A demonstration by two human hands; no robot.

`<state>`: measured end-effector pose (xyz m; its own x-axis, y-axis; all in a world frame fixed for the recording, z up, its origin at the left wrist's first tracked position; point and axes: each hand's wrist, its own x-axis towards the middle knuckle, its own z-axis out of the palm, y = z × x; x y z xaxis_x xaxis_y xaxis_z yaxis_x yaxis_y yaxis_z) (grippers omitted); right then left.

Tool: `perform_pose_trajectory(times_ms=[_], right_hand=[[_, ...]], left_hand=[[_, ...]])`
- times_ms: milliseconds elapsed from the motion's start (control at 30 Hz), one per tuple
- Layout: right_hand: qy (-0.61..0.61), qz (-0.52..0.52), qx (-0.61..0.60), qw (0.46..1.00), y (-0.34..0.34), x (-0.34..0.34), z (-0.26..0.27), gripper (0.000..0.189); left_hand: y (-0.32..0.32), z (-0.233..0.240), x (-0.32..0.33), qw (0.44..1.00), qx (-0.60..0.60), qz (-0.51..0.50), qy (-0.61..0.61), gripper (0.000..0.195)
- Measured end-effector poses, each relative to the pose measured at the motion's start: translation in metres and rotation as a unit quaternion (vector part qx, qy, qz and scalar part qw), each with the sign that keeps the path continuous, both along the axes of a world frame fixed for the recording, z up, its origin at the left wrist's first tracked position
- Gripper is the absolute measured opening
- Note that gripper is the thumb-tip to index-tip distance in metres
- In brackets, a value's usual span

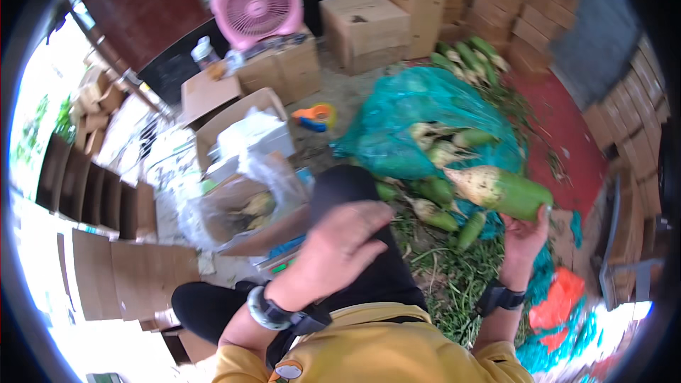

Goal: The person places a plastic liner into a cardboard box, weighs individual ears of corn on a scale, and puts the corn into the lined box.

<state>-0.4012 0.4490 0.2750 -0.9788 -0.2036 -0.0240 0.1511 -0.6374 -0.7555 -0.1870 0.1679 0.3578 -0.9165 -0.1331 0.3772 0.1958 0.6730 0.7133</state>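
A large radish, green at one end and pale at its rooty tip (497, 189), is held at its green end by my right hand (526, 231). My left hand (346, 242) is blurred over my black-clad knee, thumb apart from the fingers, with nothing visible in it. Just beyond the held radish lies a teal plastic bag (393, 122) with more radishes (441, 151) in its opening. Several smaller radishes (433, 215) rest on the ground below the bag. To the left of my knee, a cardboard box lined with clear plastic (213, 218) has pale radishes inside.
Cut greens (457, 282) cover the ground beneath my right arm. An orange-and-blue tape dispenser (316, 117) lies beyond my knee. A pink fan (258, 5) stands on a carton at the back, near stacked cardboard boxes (367, 26). An orange bag (558, 298) lies at right.
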Motion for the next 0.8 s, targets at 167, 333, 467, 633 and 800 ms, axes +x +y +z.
perform_pose_trajectory(times_ms=[167, 333, 467, 633, 800], right_hand=[[0.044, 0.058, -0.06, 0.996, -0.093, 0.018, 0.047, 0.045], [0.174, 0.284, 0.044, 0.942, -0.239, 0.094, 0.102, 0.062], [0.404, 0.402, 0.162, 0.806, -0.33, 0.145, 0.092, 0.063], [0.638, 0.376, 0.286, 0.609, -0.4, 0.189, 0.037, 0.06], [0.787, 0.379, 0.472, 0.115, -0.439, 0.241, -0.007, 0.056]], left_hand=[[-0.103, -0.005, 0.1, 0.9, -0.083, 0.425, 0.047, 0.048], [-0.153, -0.04, 0.167, 0.762, -0.218, 0.605, -0.071, 0.081], [-0.19, -0.096, 0.2, 0.794, -0.006, 0.588, -0.152, 0.074], [-0.179, -0.084, 0.191, 0.788, 0.442, 0.423, 0.066, 0.044], [-0.156, -0.063, 0.178, 0.805, 0.465, 0.359, 0.084, 0.045]])
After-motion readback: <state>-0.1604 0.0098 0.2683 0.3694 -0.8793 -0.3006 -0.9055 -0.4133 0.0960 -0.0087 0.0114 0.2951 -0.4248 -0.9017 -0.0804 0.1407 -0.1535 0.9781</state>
